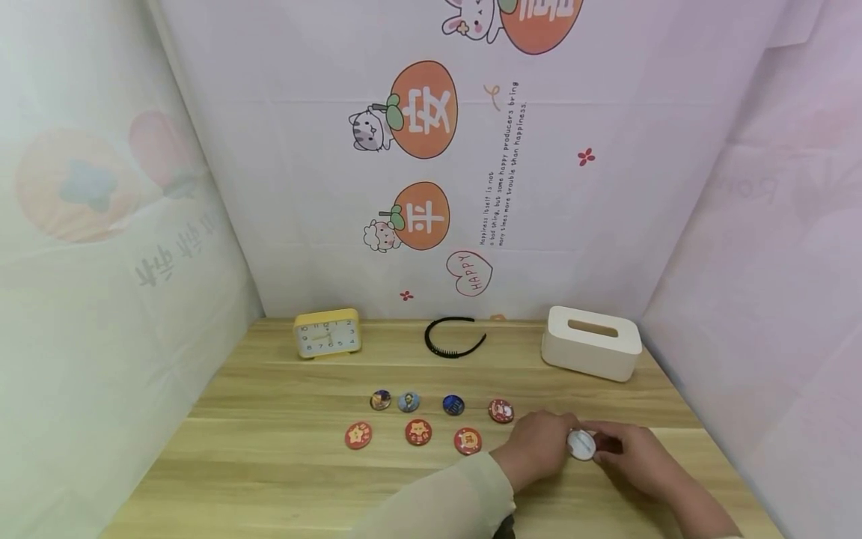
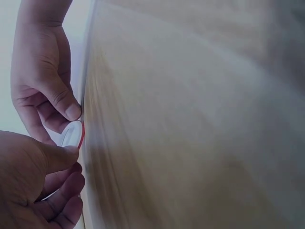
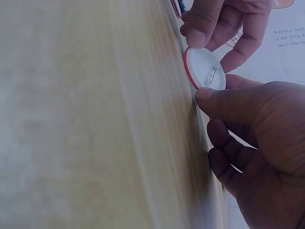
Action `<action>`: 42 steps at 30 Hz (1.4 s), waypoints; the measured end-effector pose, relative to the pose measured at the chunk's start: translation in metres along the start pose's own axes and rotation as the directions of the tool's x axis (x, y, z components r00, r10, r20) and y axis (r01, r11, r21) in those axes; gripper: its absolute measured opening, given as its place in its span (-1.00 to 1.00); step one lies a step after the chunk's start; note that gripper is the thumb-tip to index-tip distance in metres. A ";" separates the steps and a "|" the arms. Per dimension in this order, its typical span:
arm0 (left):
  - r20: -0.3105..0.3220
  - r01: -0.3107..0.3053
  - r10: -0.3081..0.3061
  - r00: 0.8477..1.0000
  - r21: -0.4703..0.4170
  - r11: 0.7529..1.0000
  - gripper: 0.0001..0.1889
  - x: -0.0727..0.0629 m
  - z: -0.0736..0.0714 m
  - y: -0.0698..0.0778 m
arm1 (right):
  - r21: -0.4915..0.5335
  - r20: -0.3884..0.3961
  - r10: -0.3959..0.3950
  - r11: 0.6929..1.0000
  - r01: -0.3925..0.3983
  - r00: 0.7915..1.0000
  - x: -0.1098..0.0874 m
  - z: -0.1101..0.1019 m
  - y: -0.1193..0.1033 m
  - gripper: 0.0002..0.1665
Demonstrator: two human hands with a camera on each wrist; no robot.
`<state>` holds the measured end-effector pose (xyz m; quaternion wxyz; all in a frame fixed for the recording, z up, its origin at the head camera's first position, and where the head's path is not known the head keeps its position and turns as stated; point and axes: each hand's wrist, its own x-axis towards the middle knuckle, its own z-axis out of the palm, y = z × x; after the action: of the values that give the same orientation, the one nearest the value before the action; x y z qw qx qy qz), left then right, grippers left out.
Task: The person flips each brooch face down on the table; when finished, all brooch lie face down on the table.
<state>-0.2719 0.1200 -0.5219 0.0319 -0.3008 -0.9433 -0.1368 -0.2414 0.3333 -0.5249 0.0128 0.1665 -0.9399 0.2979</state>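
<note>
A round pin badge [image 1: 581, 445] is held between both hands at the right front of the table, its white back turned up toward the head camera. My left hand [image 1: 542, 445] pinches one edge of it between thumb and fingers. At the opposite edge, my right hand [image 1: 636, 458] grips it the same way. The right wrist view shows the badge's red rim and the safety pin [image 3: 213, 74] on its back; the printed front is hidden. Just left of my left hand lies a red badge with a white figure [image 1: 500, 410].
Several more badges lie in two loose rows, among them a dark blue one [image 1: 453, 405] and a red one with a star [image 1: 418, 432]. Along the back stand a yellow clock [image 1: 328, 334], a black headband [image 1: 444, 352] and a white tissue box [image 1: 591, 344]. Cloth-covered walls [image 1: 303, 187] enclose the wooden table.
</note>
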 end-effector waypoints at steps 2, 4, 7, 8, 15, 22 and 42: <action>0.001 0.002 -0.002 1.000 -0.004 1.000 -0.71 0.000 0.002 0.000 | -0.007 0.006 0.004 1.000 -0.004 1.000 0.000 -0.001 0.001 -0.45; 0.002 0.002 -0.002 1.000 -0.009 1.000 -0.71 0.001 0.003 0.000 | -0.011 0.007 0.019 1.000 -0.018 1.000 0.000 -0.001 0.002 -0.44; -0.003 -0.012 0.012 1.000 -0.013 1.000 -0.72 0.002 0.005 -0.001 | -0.013 0.012 0.028 1.000 -0.028 1.000 0.000 -0.001 0.003 -0.46; -0.007 -0.022 0.021 1.000 -0.015 1.000 -0.73 0.002 0.005 -0.002 | -0.013 0.013 0.028 1.000 -0.028 1.000 0.000 -0.001 0.003 -0.47; -0.009 -0.051 0.051 0.999 0.006 0.999 -0.77 0.003 0.006 -0.003 | -0.024 0.037 -0.005 1.000 0.006 0.999 -0.001 -0.002 0.004 -0.50; -0.007 -0.049 0.050 0.999 0.082 0.995 -0.87 0.004 0.006 -0.001 | -0.013 0.036 -0.076 0.997 0.077 0.996 -0.004 -0.001 0.004 -0.57; 0.002 -0.078 0.078 0.997 0.032 0.996 -0.65 0.001 -0.008 -0.044 | -0.067 0.021 -0.062 0.996 0.064 0.998 -0.005 -0.002 0.003 -0.59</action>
<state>-0.2983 0.0837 -0.5242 0.0417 -0.3370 -0.9329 -0.1203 -0.2377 0.3381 -0.5254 0.0188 0.1983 -0.9437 0.2640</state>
